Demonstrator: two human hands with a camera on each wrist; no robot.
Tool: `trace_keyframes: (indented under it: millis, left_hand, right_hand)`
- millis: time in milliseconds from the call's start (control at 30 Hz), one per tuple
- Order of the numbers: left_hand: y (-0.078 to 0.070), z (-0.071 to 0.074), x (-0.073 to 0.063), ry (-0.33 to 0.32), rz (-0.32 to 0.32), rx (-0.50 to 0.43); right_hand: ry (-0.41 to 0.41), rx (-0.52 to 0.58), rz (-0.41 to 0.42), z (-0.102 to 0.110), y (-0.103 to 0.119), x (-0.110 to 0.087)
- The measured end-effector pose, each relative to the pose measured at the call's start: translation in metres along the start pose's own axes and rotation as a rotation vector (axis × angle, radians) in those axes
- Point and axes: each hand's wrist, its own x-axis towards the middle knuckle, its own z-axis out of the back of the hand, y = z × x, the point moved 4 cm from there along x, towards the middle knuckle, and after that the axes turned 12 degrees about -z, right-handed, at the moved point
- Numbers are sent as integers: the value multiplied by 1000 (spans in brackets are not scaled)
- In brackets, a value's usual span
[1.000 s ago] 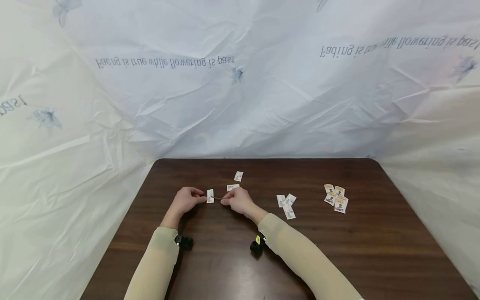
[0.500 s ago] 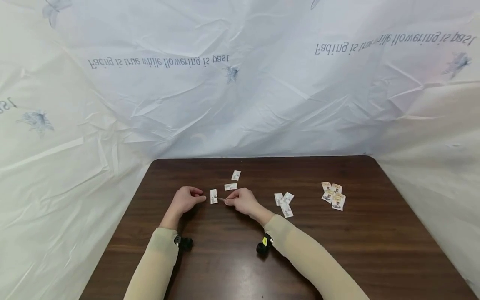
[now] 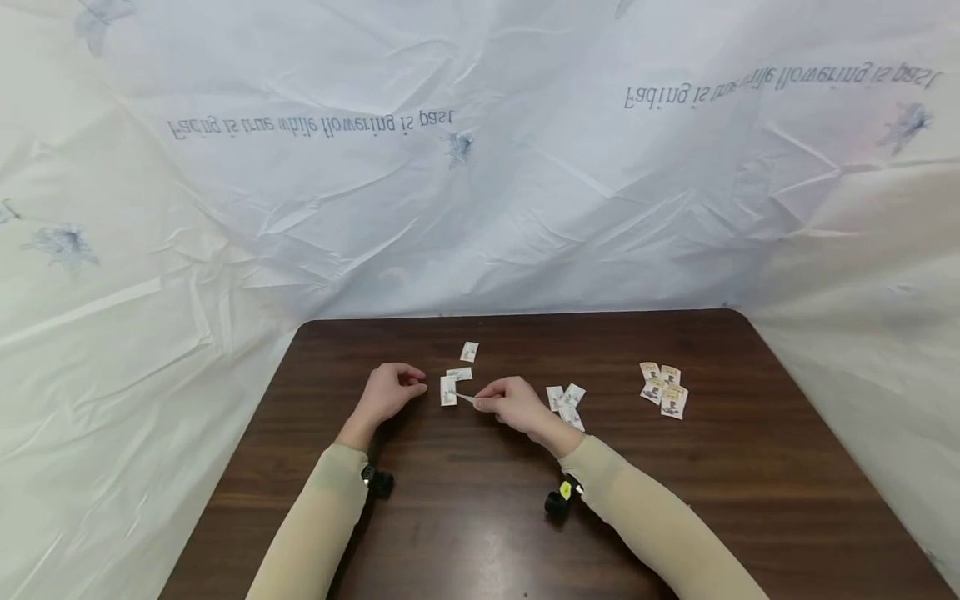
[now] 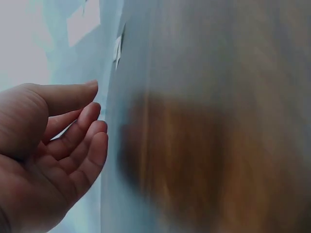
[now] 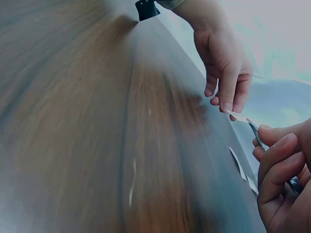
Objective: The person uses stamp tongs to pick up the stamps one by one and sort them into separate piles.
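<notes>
My right hand point(image 3: 513, 403) holds a pair of tweezers point(image 5: 255, 133), its fingers curled round them. At their tips is a small white printed paper card point(image 3: 448, 391), pinched at its right edge. My left hand point(image 3: 391, 391) is just left of the card, fingers loosely bent and holding nothing; a small gap shows between them in the head view. In the left wrist view the left fingers point(image 4: 87, 141) are relaxed. Close behind the held card lies a second white card point(image 3: 462, 373), partly overlapped by it in the head view. A third card point(image 3: 469, 351) lies farther back.
Right of my right hand lies a cluster of white cards point(image 3: 572, 417). Farther right is another cluster of cards with orange printing point(image 3: 672, 402). The dark wooden table point(image 3: 465, 500) meets a white printed plastic sheet point(image 3: 525, 225) at its back edge.
My right hand has moved to the right, carrying the card with the tweezers toward the second card. My left hand, at the card's edge before, now stands apart from it and slightly farther right.
</notes>
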Motion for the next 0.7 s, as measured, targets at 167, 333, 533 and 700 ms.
trace_keyframes:
  millis: [167, 333, 533, 700]
  left_hand:
    - [-9, -11, 14, 7, -32, 16]
    - [-16, -22, 26, 45, -70, 56]
    - [-19, -26, 36, 76, -76, 93]
    - [-22, -30, 42, 127, -83, 113]
  right_hand:
    - [-12, -1, -14, 20, -13, -10]
    - [-37, 17, -42, 45, -28, -24]
    - [-54, 31, -86, 70, -42, -39]
    - [-66, 64, -107, 87, -52, -47]
